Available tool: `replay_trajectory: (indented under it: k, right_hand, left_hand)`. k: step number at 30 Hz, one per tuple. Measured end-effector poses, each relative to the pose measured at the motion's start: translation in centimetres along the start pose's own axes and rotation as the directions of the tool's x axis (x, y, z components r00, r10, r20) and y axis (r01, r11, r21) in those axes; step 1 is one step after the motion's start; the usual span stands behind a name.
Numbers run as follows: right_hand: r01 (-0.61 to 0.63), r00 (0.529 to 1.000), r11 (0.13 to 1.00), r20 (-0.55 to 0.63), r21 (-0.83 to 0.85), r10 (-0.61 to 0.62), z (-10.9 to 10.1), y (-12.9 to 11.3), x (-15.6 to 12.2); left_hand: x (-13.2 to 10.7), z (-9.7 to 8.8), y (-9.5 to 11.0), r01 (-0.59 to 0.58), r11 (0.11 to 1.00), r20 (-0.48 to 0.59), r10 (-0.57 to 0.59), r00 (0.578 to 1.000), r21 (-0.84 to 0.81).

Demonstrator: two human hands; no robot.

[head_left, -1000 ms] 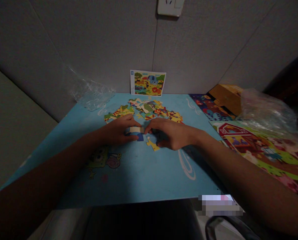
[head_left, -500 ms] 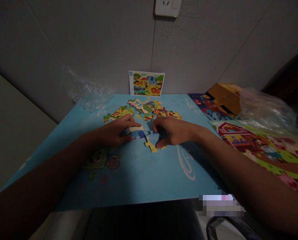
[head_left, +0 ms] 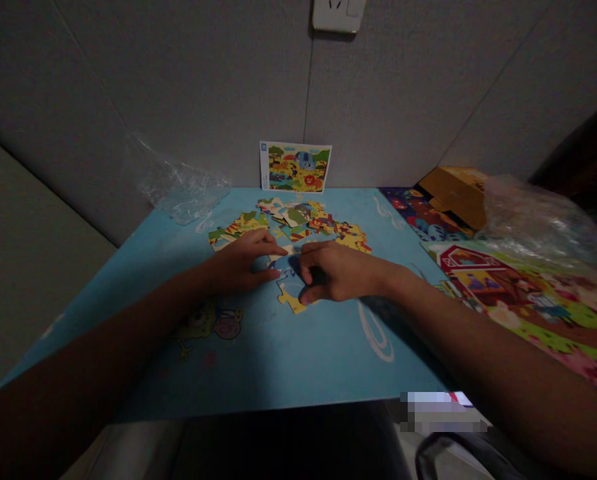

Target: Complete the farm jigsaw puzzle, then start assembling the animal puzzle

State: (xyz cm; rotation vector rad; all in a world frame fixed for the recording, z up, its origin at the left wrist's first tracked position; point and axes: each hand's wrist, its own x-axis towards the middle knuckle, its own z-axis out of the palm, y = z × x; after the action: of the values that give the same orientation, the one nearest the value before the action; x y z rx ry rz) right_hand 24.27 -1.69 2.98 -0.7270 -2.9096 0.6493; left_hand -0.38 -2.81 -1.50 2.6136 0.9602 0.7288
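Observation:
My left hand (head_left: 243, 262) rests low over the middle of the table, thumb and forefinger gripping a blue and cream puzzle piece (head_left: 279, 265). Facing it, my right hand (head_left: 335, 272) has its curled fingers and thumb on a light-blue and yellow puzzle piece (head_left: 291, 300) lying on the tabletop. The two pieces sit edge to edge; whether they interlock I cannot tell, as fingers cover part of both. Just beyond my hands lies a heap of loose puzzle pieces (head_left: 295, 215), with several more spread to its left and right.
A picture card (head_left: 297, 167) of animals leans against the wall behind the heap. Crumpled clear plastic (head_left: 188, 193) lies at the back left. On the right are a farm-scene puzzle (head_left: 543, 300), an orange box (head_left: 455, 197) and more plastic wrap (head_left: 538, 217). The blue table (head_left: 278, 373) ends near me.
My right hand has moved left and slightly towards me, bringing the light-blue and yellow piece closer to the other one. My left hand has shifted a little to the right.

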Motion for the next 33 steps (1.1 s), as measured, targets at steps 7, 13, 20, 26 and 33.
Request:
replay_trajectory:
  k: [7, 13, 20, 26, 33]
  right_hand:
    - [-0.055, 0.998, 0.999, -0.034, -0.001, 0.055, 0.05, 0.11, 0.00]
    - [-0.113, 0.994, 0.993, -0.015, -0.032, 0.113, -0.26, -0.22, -0.10]
    - [-0.136, 0.990, 0.989, -0.039, -0.057, 0.134, -0.04, -0.05, 0.02]
    - [-0.095, 0.995, 0.995, -0.021, -0.027, 0.094, 0.04, -0.05, 0.01]
    - [-0.061, 0.998, 0.998, -0.021, -0.025, 0.061, 0.12, 0.10, 0.05]
  left_hand:
    - [0.01, -0.19, 0.40, -0.010, 0.999, 0.008, 0.010, 1.000, 0.039]
    - [0.04, -0.39, 0.45, -0.040, 0.997, 0.088, 0.034, 0.996, 0.060]
    - [0.07, -0.46, 0.38, -0.062, 0.998, 0.079, 0.060, 0.995, 0.022]
    - [-0.01, -0.35, 0.17, -0.085, 0.996, 0.059, 0.084, 0.995, 0.024]
    - [0.16, -0.82, 0.98, -0.108, 0.994, 0.066, 0.109, 0.992, -0.017]
